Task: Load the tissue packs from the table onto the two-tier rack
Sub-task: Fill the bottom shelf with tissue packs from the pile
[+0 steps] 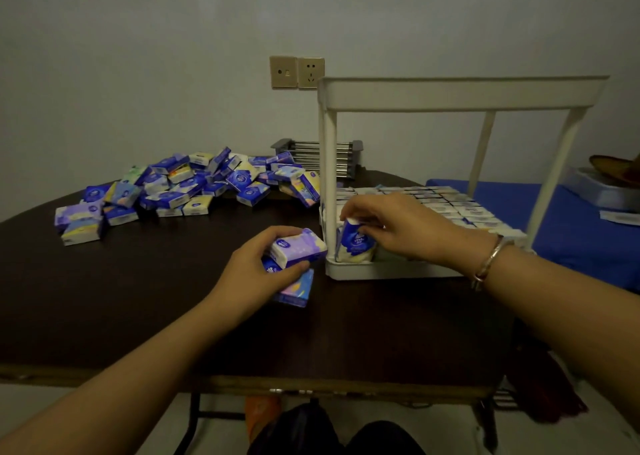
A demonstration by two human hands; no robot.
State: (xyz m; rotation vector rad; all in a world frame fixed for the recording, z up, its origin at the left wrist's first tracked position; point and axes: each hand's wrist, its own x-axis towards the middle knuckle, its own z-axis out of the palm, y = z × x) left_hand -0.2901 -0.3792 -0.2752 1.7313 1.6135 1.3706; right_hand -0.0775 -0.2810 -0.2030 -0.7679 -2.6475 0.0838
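Head view: right hand (pixel 398 229) pinches pack (pixel 356 241) in rack (pixel 381 271).

Two beige wall sockets (pixel 296 72), grey metal-barred rack (pixel 317 157), blue surface (pixel 571 226) at right

Probably home room: wall sockets (pixel 297 72), folding table (pixel 138 299).
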